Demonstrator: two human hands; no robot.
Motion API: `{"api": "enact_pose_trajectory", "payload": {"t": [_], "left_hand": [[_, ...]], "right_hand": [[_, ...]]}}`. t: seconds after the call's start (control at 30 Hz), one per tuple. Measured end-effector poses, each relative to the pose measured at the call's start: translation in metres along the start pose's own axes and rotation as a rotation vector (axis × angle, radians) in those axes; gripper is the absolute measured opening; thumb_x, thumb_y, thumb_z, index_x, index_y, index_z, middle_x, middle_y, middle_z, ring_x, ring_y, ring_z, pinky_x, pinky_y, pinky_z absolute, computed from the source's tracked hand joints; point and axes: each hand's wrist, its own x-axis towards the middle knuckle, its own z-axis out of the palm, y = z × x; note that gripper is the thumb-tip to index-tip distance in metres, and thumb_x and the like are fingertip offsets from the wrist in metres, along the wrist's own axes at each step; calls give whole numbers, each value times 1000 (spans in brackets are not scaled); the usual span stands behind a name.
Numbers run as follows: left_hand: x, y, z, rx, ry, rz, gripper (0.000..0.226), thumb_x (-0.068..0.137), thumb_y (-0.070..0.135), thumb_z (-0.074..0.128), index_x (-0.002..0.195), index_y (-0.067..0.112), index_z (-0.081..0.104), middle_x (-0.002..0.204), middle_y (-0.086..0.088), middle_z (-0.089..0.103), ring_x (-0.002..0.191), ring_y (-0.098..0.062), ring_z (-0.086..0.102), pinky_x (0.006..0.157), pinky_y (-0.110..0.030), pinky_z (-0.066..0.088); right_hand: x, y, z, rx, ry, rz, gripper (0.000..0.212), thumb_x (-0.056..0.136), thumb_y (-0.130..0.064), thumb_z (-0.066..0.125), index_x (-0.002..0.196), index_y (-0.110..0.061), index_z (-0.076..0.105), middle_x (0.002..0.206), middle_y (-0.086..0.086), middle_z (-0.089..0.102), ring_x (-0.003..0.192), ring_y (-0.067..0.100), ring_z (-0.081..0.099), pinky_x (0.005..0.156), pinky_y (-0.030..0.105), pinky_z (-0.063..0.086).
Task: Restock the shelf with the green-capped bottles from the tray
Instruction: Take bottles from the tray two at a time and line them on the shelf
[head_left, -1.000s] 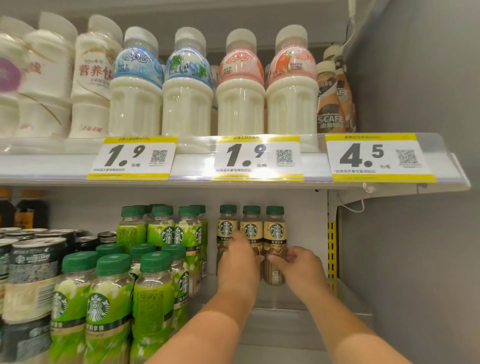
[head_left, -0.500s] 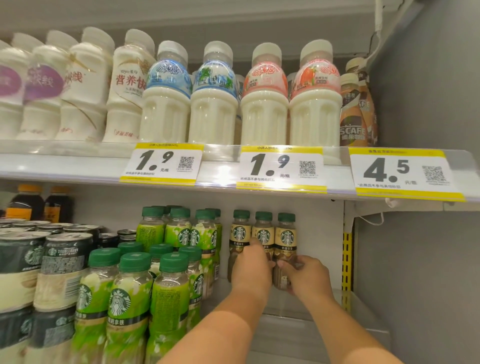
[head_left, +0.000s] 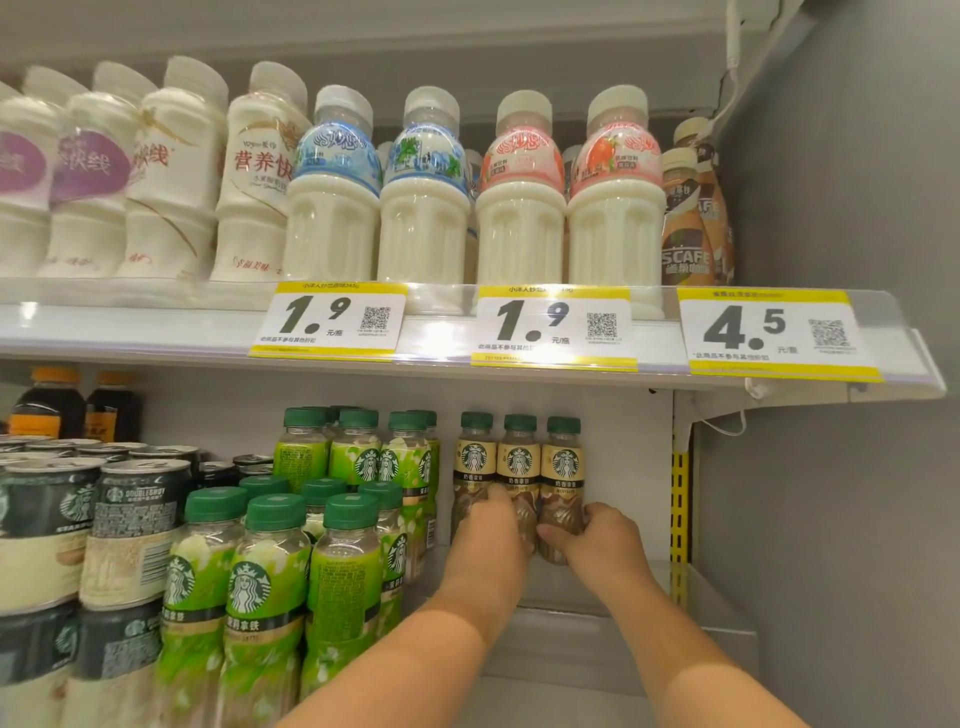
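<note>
Even soft light, glare on shelf strip (head_left: 447, 332), edges warped, blurred

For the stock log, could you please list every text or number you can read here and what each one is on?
"1.9": left price tag
"1.9": middle price tag
"4.5": right price tag
"SCAFE", partly cut off: brown coffee bottle, upper shelf
"营养快": white bottle, upper shelf
"DOUBLESHOT": can, lower shelf
Starbucks siren logo, no readable wording: cream-labelled bottles under both hands, and green-labelled bottles
Small print on tags and QR codes: too small to read.
</note>
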Motion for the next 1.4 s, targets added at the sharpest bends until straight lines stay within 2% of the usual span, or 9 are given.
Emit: {"api": "enact_pose_trajectory", "payload": {"t": [0.1, 0.17, 0.3, 0.4, 0.5, 0.87, 1.03, 1.2, 1.4], "left_hand": [[-23, -8, -19, 165, -26, 150, 33, 92, 24, 63, 120, 15, 47, 118, -7, 61, 105, -30, 64, 83, -41, 55], [-36, -13, -35, 291, -24, 251, 38, 94, 30, 58, 127, 18, 45, 127, -6, 57, 111, -29, 60, 85, -41, 54], [-52, -20, -51, 415, -167, 298, 69, 97, 41, 49, 155, 24, 15, 159, -9, 28, 140, -33, 34, 107, -45, 41], [-65, -26, -59, 438, -284, 304, 81, 97, 51, 43, 157, 28, -7, 166, -8, 1, 151, -33, 6, 119, -48, 22], [-85, -28, -68, 452, -351, 372, 82, 97, 51, 43, 157, 27, -8, 166, -11, -4, 152, -34, -1, 121, -49, 14], [-191, -66, -111, 426, -236, 700, 79, 96, 66, 19, 157, 21, -2, 165, -15, 2, 151, -37, 5, 119, -54, 18], [-250, -112, -108, 321, -209, 802, 78, 89, 63, 30, 149, 13, 39, 152, -22, 40, 139, -43, 40, 105, -59, 42], [-320, -179, -76, 352, -272, 849, 77, 90, 60, 33, 150, 12, 37, 154, -23, 37, 140, -43, 37, 108, -59, 38], [-405, -273, -9, 414, -480, 715, 76, 91, 59, 37, 149, 10, 38, 152, -23, 40, 140, -43, 37, 109, -58, 36]], "right_hand": [[-12, -2, -2, -139, 4, -8, 33, 82, -47, 69, 102, -21, 65, 101, 3, 68, 84, 17, 63, 72, 32, 54], [-25, -2, -6, -341, -36, 12, 53, 84, -60, 57, 120, -21, 56, 117, 7, 61, 102, 25, 61, 87, 38, 52], [-57, -8, -20, -645, -144, 75, 85, 86, -73, 35, 153, -22, 21, 154, 10, 33, 140, 35, 33, 111, 46, 31], [-86, -21, -27, -790, -197, 53, 85, 87, -75, 24, 156, -29, 6, 165, 6, 10, 150, 33, 9, 120, 49, 10], [-123, -33, -36, -876, -211, 56, 82, 89, -74, 18, 156, -30, 2, 166, 5, 2, 152, 29, -1, 121, 50, 1], [-279, -76, -56, -924, -61, -28, 82, 85, -75, 7, 156, -34, 3, 166, 1, 0, 152, 21, -6, 123, 44, -2], [-349, -66, -50, -1013, -86, -46, 85, 83, -74, 7, 156, -30, 12, 165, 6, 8, 152, 26, 4, 122, 46, 4], [-420, -26, -25, -1036, -205, -66, 79, 88, -69, 17, 155, -25, 22, 163, 8, 18, 151, 26, 11, 122, 46, 8], [-495, 60, 24, -1000, -450, -8, 76, 90, -64, 23, 153, -22, 26, 162, 10, 24, 149, 30, 18, 120, 48, 14]]}}
